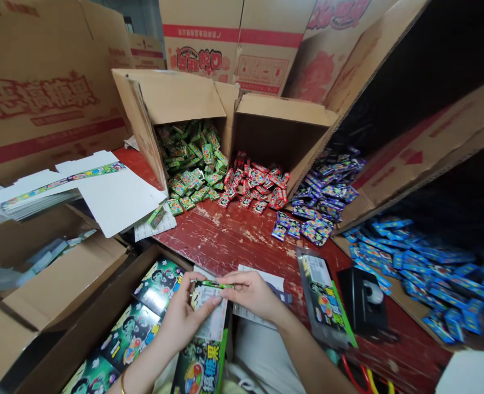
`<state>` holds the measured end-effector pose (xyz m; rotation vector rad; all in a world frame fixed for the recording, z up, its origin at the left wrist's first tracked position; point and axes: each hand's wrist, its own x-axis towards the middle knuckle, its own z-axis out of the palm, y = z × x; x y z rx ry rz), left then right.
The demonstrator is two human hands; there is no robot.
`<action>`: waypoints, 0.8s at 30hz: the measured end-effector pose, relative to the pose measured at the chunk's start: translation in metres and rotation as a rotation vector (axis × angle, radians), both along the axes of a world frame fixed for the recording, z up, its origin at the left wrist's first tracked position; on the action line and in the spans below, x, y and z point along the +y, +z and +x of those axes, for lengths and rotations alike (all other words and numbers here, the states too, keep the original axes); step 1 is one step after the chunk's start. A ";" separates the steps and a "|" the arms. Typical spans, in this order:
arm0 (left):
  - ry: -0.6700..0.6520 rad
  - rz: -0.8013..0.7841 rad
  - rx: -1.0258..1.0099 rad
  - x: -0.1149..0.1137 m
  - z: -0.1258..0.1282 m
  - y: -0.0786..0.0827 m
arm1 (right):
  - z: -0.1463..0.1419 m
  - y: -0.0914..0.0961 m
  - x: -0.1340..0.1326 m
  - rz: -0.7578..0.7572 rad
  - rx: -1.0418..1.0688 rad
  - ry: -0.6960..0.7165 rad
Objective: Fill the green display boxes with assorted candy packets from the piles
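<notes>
Both hands meet low in the middle of the view over a small flat printed candy box (pixel 209 298). My left hand (pixel 183 320) pinches its near side, fingers closed. My right hand (pixel 252 295) grips its top edge from the right, fingers closed on it. Under the hands lies a green and black printed box (pixel 199 366). Left of them an open carton (pixel 61 350) holds several packed boxes with the same print (pixel 159 284). Another flat printed box (pixel 324 298) lies on the red table (pixel 234 241) to the right.
Tipped cartons at the back spill green packets (pixel 190 164), red packets (pixel 254 183), purple packets (pixel 322 200) and blue packets (pixel 422 268). A black tape dispenser (pixel 363 301) stands at the right. White flat sheets (pixel 102 191) lie at the left. An open carton (pixel 40 273) sits below them.
</notes>
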<state>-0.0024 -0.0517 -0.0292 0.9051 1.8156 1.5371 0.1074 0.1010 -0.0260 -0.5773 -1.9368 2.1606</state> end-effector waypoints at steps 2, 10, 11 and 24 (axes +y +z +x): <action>-0.002 -0.012 0.015 -0.001 0.000 0.000 | 0.001 -0.004 -0.003 -0.036 -0.013 -0.021; 0.158 0.060 -0.276 -0.004 0.008 0.006 | 0.008 -0.017 -0.007 -0.163 0.097 -0.141; 0.184 0.065 -0.286 -0.006 0.011 0.006 | 0.009 -0.016 -0.007 -0.169 0.085 -0.126; 0.199 0.054 -0.309 -0.016 0.018 0.000 | 0.006 -0.006 -0.007 -0.123 0.047 -0.025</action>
